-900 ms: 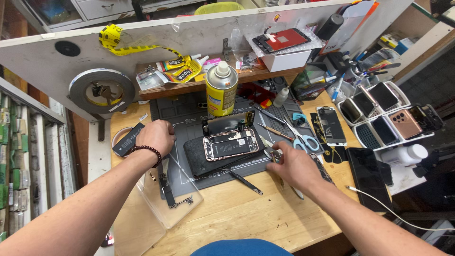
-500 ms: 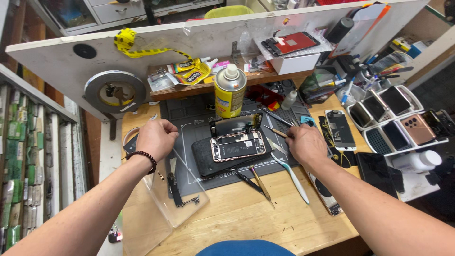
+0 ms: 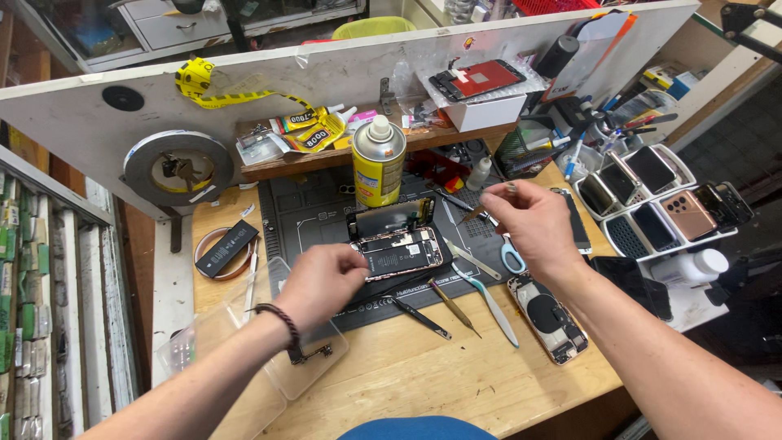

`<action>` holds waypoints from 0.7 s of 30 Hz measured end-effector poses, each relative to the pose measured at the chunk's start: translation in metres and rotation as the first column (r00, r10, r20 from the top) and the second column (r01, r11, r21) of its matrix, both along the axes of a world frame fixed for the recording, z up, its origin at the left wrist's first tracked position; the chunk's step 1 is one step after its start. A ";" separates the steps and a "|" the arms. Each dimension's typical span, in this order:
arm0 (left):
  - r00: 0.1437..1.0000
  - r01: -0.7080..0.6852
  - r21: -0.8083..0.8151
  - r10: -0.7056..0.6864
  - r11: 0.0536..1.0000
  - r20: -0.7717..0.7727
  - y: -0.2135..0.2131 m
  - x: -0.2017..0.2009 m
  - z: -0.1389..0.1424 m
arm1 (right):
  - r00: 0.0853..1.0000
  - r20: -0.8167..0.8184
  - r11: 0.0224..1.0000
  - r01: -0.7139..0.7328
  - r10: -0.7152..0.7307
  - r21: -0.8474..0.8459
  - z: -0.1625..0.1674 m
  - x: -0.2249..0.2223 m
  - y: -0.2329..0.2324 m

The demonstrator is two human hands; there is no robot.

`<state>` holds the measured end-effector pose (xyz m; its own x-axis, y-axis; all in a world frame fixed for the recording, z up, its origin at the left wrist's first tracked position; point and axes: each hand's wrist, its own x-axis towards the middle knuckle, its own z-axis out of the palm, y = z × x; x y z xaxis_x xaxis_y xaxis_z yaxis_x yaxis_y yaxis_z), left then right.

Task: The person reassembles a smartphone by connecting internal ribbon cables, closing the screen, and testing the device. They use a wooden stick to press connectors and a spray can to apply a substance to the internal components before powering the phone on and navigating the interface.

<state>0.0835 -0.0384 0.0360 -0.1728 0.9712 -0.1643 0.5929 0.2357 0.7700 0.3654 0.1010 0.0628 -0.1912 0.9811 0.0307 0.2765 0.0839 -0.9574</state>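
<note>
An opened phone (image 3: 401, 251) lies on a dark work mat (image 3: 314, 218), its screen (image 3: 389, 218) folded up at the far side and the insides showing. My left hand (image 3: 324, 283) is at the phone's left edge, fingers curled with the tips against it; a dark bead bracelet is on the wrist. My right hand (image 3: 531, 222) is raised above the mat to the right of the phone, fingers pinched on a thin metal tool (image 3: 476, 214) whose tip points left toward the phone.
A yellow spray can (image 3: 379, 160) stands just behind the phone. Loose tools (image 3: 487, 295), blue-handled scissors (image 3: 513, 257) and an open phone housing (image 3: 555, 319) lie to the right. White trays of phones (image 3: 652, 213) sit far right. A clear plastic lid (image 3: 303, 360) and a black battery (image 3: 226, 247) lie to the left.
My left hand moved right from the mat's left side to the phone's edge. My right hand lifted off the tools by the phone and rose with a thin tool.
</note>
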 end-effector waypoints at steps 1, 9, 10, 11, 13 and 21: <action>0.994 0.074 0.055 -0.070 0.996 -0.082 0.000 0.008 0.004 | 0.999 -0.033 0.999 -0.017 0.016 -0.031 0.001 -0.005 -0.003; 0.783 0.469 0.055 -0.386 0.882 -0.488 -0.001 0.047 0.019 | 0.990 0.088 0.992 -0.115 0.110 0.058 -0.002 -0.053 -0.028; 0.776 0.476 0.050 -0.393 0.878 -0.493 0.000 0.049 0.019 | 0.985 0.122 0.989 -0.130 0.120 0.075 -0.003 -0.057 -0.031; 0.768 0.483 0.042 -0.400 0.875 -0.499 0.000 0.049 0.019 | 0.979 0.153 0.985 -0.146 0.131 0.090 -0.004 -0.060 -0.033; 0.760 0.487 0.022 -0.411 0.873 -0.503 0.001 0.050 0.018 | 0.971 0.189 0.982 -0.165 0.146 0.088 -0.004 -0.064 -0.036; 0.757 0.460 -0.080 -0.437 0.884 -0.485 0.006 0.052 0.015 | 0.960 0.224 0.983 -0.180 0.169 0.032 -0.007 -0.068 -0.036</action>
